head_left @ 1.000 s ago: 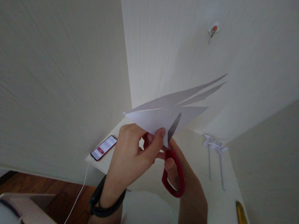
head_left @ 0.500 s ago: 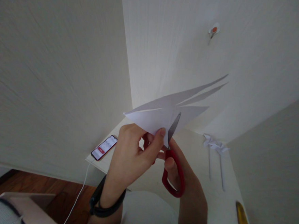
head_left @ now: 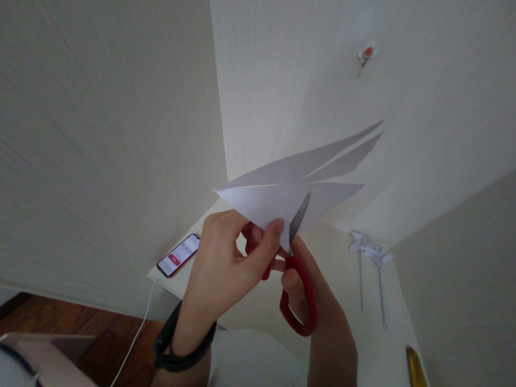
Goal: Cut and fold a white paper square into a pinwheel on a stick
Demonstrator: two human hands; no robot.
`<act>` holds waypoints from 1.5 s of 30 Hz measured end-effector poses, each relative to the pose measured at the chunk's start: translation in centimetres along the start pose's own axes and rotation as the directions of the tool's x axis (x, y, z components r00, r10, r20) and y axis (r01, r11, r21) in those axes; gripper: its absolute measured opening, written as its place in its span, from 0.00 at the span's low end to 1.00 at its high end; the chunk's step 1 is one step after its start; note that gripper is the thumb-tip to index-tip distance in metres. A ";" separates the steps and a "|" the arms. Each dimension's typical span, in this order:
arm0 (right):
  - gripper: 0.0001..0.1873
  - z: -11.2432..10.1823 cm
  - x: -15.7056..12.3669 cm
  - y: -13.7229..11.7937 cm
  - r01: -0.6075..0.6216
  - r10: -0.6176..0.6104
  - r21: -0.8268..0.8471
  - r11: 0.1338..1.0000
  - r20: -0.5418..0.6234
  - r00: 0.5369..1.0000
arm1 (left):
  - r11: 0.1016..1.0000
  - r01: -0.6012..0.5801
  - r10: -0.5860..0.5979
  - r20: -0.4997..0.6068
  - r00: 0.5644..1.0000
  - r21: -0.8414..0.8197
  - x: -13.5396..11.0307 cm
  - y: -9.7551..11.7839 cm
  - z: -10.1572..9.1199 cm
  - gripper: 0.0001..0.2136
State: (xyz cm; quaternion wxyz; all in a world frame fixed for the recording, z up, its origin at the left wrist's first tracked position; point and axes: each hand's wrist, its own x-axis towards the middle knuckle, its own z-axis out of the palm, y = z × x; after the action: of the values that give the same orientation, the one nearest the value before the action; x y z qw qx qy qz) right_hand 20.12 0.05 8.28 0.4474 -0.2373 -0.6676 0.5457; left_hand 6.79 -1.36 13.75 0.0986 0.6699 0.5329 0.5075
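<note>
My left hand point(head_left: 239, 265) pinches the near corner of a white paper sheet point(head_left: 258, 202) between thumb and fingers. Slits run in from the sheet's corners, and its far right flaps spread apart in the air. My right hand point(head_left: 321, 298) is closed round the red handles of a pair of scissors point(head_left: 308, 299), with the thumb through one loop. One metal blade lies over the paper, pointing up and right from the near corner. The other blade is hidden behind the sheet. A black band is on my left wrist.
A phone point(head_left: 178, 255) with a lit screen and a white cable point(head_left: 135, 337) lies at the white table's left edge. Two white paper pinwheels point(head_left: 370, 250) on sticks lie at the right. A yellow object point(head_left: 415, 371) sits at the lower right. Walls meet behind the table.
The far right flaps of the paper have shifted slightly left and up, and the lower one looks wider. Both hands and the scissors have barely moved.
</note>
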 end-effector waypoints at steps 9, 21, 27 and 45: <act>0.30 -0.5 0.0 0.0 -0.019 0.017 0.056 0.998 0.039 0.999 | 0.976 0.087 -0.100 -0.056 0.993 -0.198 -0.1 -0.8 -0.1 0.14; 0.29 -0.6 0.0 1.3 0.004 -0.006 0.039 0.999 0.057 0.998 | 0.961 0.116 -0.141 -0.082 0.987 -0.252 0.1 -0.9 -0.9 0.14; 0.29 -0.6 0.0 1.0 0.017 -0.018 0.014 1.000 0.050 0.999 | 0.965 0.113 -0.135 -0.078 0.988 -0.237 0.0 -0.7 -0.9 0.15; 0.25 -0.6 1.2 -0.1 0.088 -0.087 0.024 0.996 -0.021 0.996 | 0.897 0.054 0.085 0.291 0.953 -0.438 -0.3 -2.8 0.2 0.30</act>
State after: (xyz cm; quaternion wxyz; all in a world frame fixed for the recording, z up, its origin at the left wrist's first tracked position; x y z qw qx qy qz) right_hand 20.08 1.30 8.77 0.4804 -0.2077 -0.6661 0.5315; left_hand 5.27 -0.34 11.56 0.3240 0.7041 0.3771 0.5070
